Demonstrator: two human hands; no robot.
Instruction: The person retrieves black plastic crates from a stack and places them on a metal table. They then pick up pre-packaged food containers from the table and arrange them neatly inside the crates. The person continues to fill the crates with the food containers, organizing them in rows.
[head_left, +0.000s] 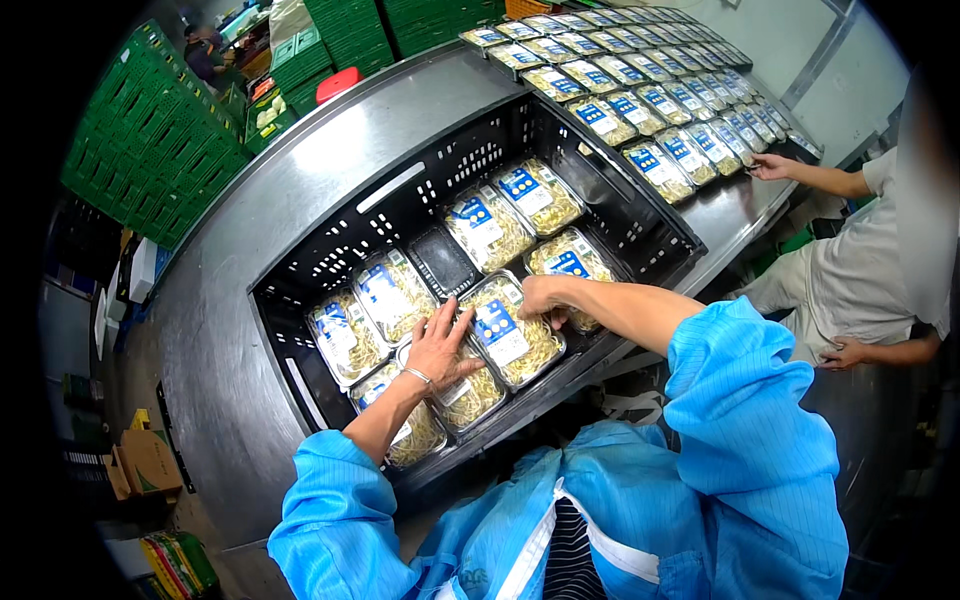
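Note:
A black plastic crate holds several film-covered trays of bean sprouts with blue and white labels, in two rows. My left hand, a bangle on its wrist, lies with fingers spread on a sprout tray in the near row. Beside it, my right hand is at the right edge of another sprout tray; its fingertips are partly hidden between this tray and the one to its right. In the far row, a dark gap shows between two packed trays.
The crate stands on a steel table. Many more sprout trays stand in rows beyond it at the upper right, where a co-worker's hand touches one. Stacked green crates and a red stool are behind the table.

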